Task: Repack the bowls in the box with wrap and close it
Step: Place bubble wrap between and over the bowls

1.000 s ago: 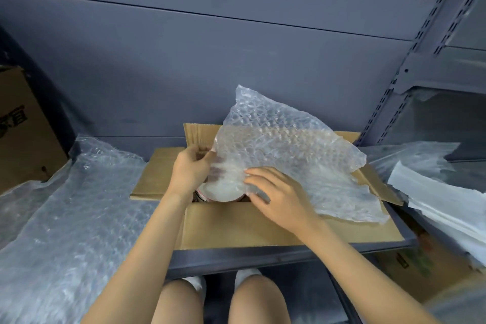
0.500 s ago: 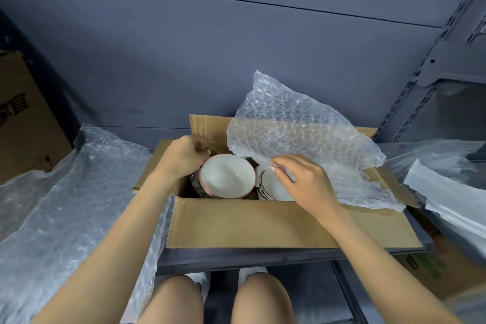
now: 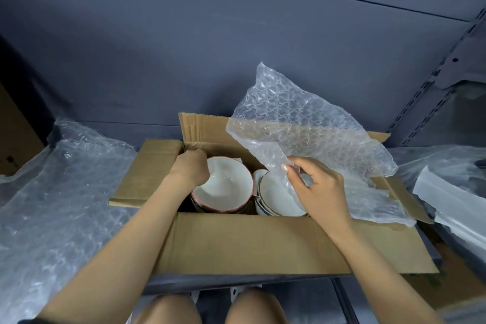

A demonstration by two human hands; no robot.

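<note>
Two stacks of white ceramic bowls (image 3: 223,187) sit in open brown cardboard box (image 3: 236,242); left hand (image 3: 190,168) curls over red-rimmed bowl's edge. Right hand (image 3: 319,189) pinches clear bubble-wrap sheet (image 3: 302,126), lifted above box's right half.

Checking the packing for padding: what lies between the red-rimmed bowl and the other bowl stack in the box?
No padding: in the head view only a narrow dark gap separates the red-rimmed bowl from the other bowl stack.
</note>
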